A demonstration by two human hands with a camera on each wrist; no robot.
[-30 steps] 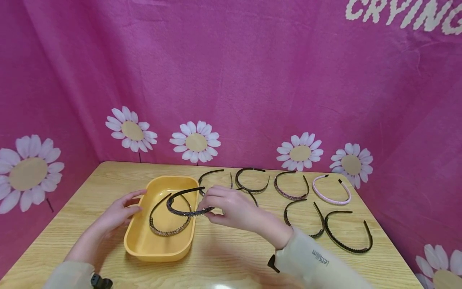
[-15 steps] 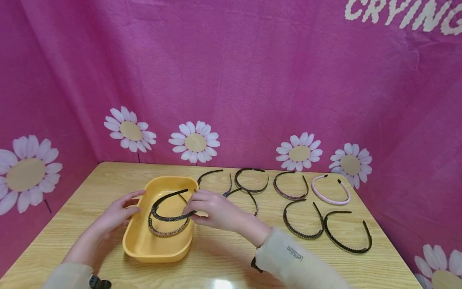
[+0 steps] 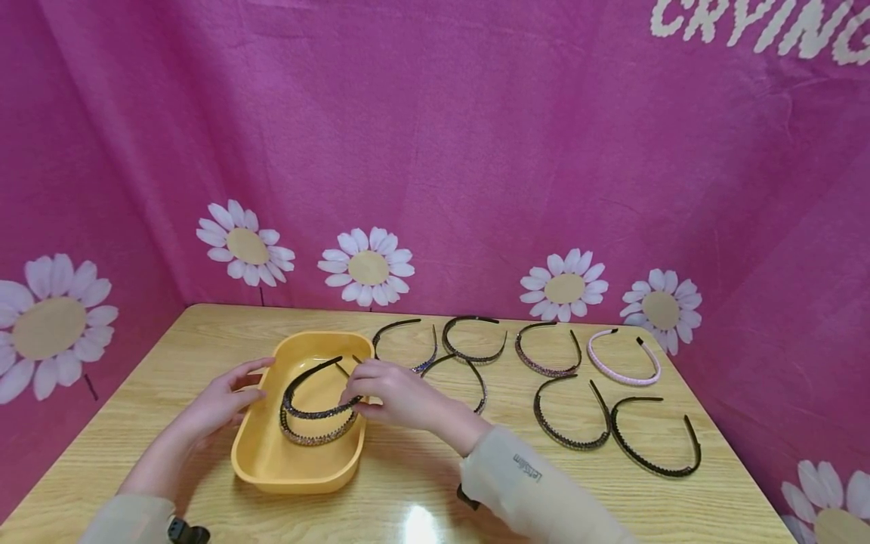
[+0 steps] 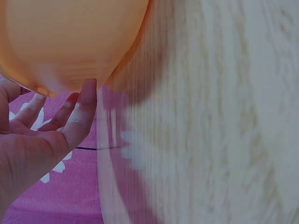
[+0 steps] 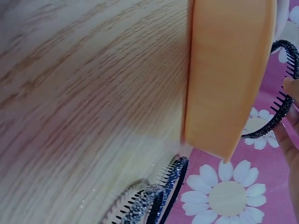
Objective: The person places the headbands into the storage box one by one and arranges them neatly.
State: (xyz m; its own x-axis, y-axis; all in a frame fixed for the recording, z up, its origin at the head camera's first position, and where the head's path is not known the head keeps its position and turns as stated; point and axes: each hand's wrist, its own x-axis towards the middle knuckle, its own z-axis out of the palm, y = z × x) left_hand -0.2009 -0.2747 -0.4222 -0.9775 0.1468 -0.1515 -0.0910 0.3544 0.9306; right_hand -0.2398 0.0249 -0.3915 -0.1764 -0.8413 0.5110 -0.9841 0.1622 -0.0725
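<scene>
A yellow plastic tray [image 3: 294,483] stands on the wooden table. In it lies a toothed headband with brownish-pink sparkle [image 3: 316,440]. Above that one, my right hand [image 3: 404,394] pinches the right side of a black glittery headband [image 3: 314,414], its teeth visible in the right wrist view, where the fingers [image 5: 285,140] hold the band near the tray's rim. Whether the two headbands touch is unclear. My left hand [image 3: 216,404] rests against the tray's left side; in the left wrist view its extended fingers [image 4: 81,112] touch the outer wall.
Several headbands lie right of the tray, among them a pale pink one [image 3: 625,378], a black one [image 3: 655,468] and a dark toothed one [image 3: 567,444]. Two glittery headbands [image 5: 175,182] show near the tray in the right wrist view. A magenta curtain [image 3: 435,151] hangs behind the table.
My right hand has moved left and slightly down, carrying the black glittery headband from the tray's right edge to above the headband inside. My left hand has stayed at the tray's side.
</scene>
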